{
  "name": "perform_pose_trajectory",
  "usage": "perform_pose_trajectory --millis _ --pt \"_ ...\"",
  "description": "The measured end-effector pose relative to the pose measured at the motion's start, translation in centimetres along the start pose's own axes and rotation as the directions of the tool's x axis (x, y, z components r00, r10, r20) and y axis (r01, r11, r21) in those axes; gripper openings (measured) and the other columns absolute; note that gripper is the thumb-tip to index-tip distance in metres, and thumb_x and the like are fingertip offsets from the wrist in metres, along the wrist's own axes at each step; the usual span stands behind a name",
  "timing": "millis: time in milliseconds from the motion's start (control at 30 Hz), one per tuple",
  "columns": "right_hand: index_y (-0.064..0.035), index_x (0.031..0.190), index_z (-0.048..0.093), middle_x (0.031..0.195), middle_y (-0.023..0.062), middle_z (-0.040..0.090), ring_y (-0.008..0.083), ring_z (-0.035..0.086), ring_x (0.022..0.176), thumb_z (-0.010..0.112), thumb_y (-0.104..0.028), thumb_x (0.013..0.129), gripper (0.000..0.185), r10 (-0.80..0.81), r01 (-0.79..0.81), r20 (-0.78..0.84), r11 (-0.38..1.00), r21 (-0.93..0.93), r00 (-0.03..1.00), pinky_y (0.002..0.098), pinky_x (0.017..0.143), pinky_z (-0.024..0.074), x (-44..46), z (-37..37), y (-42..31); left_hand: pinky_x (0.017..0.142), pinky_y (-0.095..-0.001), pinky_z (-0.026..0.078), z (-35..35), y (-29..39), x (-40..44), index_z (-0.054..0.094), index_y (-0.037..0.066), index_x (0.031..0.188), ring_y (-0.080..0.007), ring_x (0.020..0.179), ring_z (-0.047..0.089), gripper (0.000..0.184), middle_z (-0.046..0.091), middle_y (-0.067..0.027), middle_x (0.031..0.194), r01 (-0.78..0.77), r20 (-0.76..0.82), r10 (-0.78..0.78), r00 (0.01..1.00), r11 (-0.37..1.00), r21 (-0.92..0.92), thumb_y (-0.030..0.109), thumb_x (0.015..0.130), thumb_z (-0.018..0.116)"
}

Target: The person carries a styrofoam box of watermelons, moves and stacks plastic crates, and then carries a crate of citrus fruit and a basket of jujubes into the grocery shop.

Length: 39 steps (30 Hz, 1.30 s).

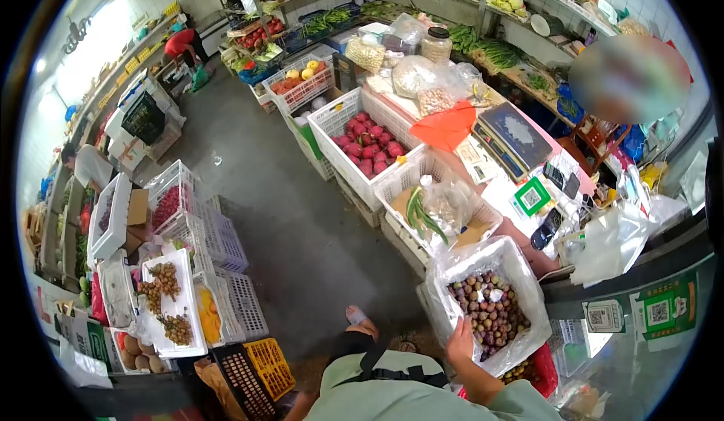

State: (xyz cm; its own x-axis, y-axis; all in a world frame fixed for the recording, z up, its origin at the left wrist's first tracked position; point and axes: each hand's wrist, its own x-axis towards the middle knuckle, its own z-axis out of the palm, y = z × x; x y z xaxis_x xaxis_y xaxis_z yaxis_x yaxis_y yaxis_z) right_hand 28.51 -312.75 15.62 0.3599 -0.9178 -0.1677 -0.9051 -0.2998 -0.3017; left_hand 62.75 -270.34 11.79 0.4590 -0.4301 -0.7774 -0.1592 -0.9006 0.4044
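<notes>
My right hand (pixel 461 339) is at the near left rim of a white foam box (pixel 523 259) lined with clear plastic. Its fingers look stretched out along the rim, and nothing shows in them. Inside the box lie many small dark red and greenish plums (pixel 490 311), with crumpled white pieces among them. A red-lined container (pixel 544 368) with small round fruit stands just below the box, partly hidden. At the bottom edge a bit of my left forearm shows, but the left hand is out of sight.
Beyond the plums stand white crates (pixel 392 195), one with dragon fruit (pixel 369 143). A scale (pixel 513 136) and jars sit on the counter. Left are a grape tray (pixel 192 300) and a yellow crate (pixel 269 368). A person in red (pixel 181 42) bends at the back.
</notes>
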Motion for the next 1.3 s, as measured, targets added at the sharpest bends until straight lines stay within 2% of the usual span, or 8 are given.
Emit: perform_pose_trajectory --millis 200,267,467,667,800,967,1100,1300 --pt "0.002 0.146 0.02 0.152 0.0281 0.02 0.0398 0.027 0.14 0.076 -0.033 0.072 0.1 0.377 -0.394 0.344 0.919 -0.021 0.86 0.0424 0.112 0.0318 2.0 -1.6 -2.1 0.059 -0.0336 0.045 -9.6 10.0 12.6 0.063 0.005 0.093 -0.0152 0.064 0.054 0.021 0.059 -0.0016 0.071 -0.659 -0.18 0.679 0.712 0.734 0.163 0.026 0.092 0.058" --pt "0.0036 0.146 0.022 0.149 0.0294 0.027 0.0408 0.032 0.137 0.079 -0.046 0.068 0.108 0.482 -0.502 0.278 0.865 0.002 0.831 0.0416 0.111 0.034 4.5 0.6 -1.4 0.057 -0.0284 0.046 -12.9 15.6 16.1 0.063 0.003 0.099 -0.0117 0.06 0.053 0.021 0.059 -0.0008 0.071 -0.136 -0.025 0.138 0.99 0.904 -0.406 0.022 0.094 0.06" --pt "0.0195 0.129 0.042 0.135 0.0367 0.044 0.043 0.042 0.131 0.076 -0.061 0.065 0.109 0.608 -0.669 0.323 0.733 0.124 0.725 0.0401 0.108 0.0371 9.4 0.1 -2.2 0.054 -0.023 0.046 -21.9 26.4 17.7 0.055 0.005 0.121 -0.0088 0.063 0.056 0.03 0.062 -0.0029 0.088 -0.121 -0.109 0.067 0.992 0.772 -0.624 0.023 0.097 0.057" --pt "0.0124 0.139 0.034 0.144 0.0332 0.034 0.0422 0.031 0.137 0.072 -0.069 0.066 0.116 0.587 -0.64 0.27 0.746 0.187 0.763 0.0435 0.113 0.0263 9.2 -1.6 -2.7 0.06 -0.0291 0.051 -21.8 15.2 22.6 0.061 0.011 0.116 -0.0195 0.068 0.062 0.027 0.066 -0.0074 0.094 -0.052 0.156 0.17 0.973 0.821 -0.569 0.028 0.095 0.059" --pt "0.0042 0.141 0.038 0.137 0.0274 0.048 0.0363 0.051 0.125 0.073 -0.05 0.08 0.089 0.522 -0.511 0.268 0.403 0.759 0.81 0.0404 0.105 0.0394 11.9 -6.0 -1.8 0.066 -0.0303 0.051 -20.7 12.9 18.1 0.061 0.009 0.117 -0.0212 0.075 0.063 0.028 0.067 -0.0079 0.097 -0.18 0.174 0.134 0.975 0.942 0.284 0.027 0.095 0.06" --pt "0.0034 0.126 0.053 0.122 0.0268 0.058 0.0414 0.055 0.112 0.064 -0.028 0.086 0.052 0.649 -0.556 -0.22 0.748 0.363 0.728 0.0447 0.097 0.0439 15.7 -5.3 3.5 0.072 -0.0318 0.051 -20.5 14.5 18.1 0.061 0.007 0.118 -0.0235 0.083 0.064 0.029 0.068 -0.0086 0.1 -0.195 0.207 0.12 0.971 0.897 0.398 0.025 0.095 0.06" --pt "-0.0019 0.128 0.054 0.124 0.0265 0.056 0.0412 0.053 0.115 0.066 -0.026 0.083 0.052 0.741 -0.7 -0.101 0.663 0.264 0.664 0.0451 0.098 0.0435 17.0 -4.2 6.2 0.077 -0.033 0.051 -21.2 18.0 21.5 0.062 0.005 0.118 -0.0253 0.089 0.065 0.03 0.068 -0.0091 0.103 -0.334 0.061 0.335 0.94 0.869 0.364 0.024 0.095 0.06" --pt "-0.0152 0.128 0.058 0.118 0.0218 0.055 0.0403 0.056 0.109 0.069 -0.024 0.079 0.05 0.696 -0.697 0.039 0.714 0.07 0.717 0.0455 0.096 0.0463 18.0 -3.0 3.8 0.084 -0.0327 0.051 -21.9 34.8 16.5 0.058 0.0 0.124 -0.0235 0.094 0.065 0.035 0.068 -0.0068 0.107 -0.317 -0.066 0.317 0.946 0.864 -0.392 0.02 0.096 0.058"
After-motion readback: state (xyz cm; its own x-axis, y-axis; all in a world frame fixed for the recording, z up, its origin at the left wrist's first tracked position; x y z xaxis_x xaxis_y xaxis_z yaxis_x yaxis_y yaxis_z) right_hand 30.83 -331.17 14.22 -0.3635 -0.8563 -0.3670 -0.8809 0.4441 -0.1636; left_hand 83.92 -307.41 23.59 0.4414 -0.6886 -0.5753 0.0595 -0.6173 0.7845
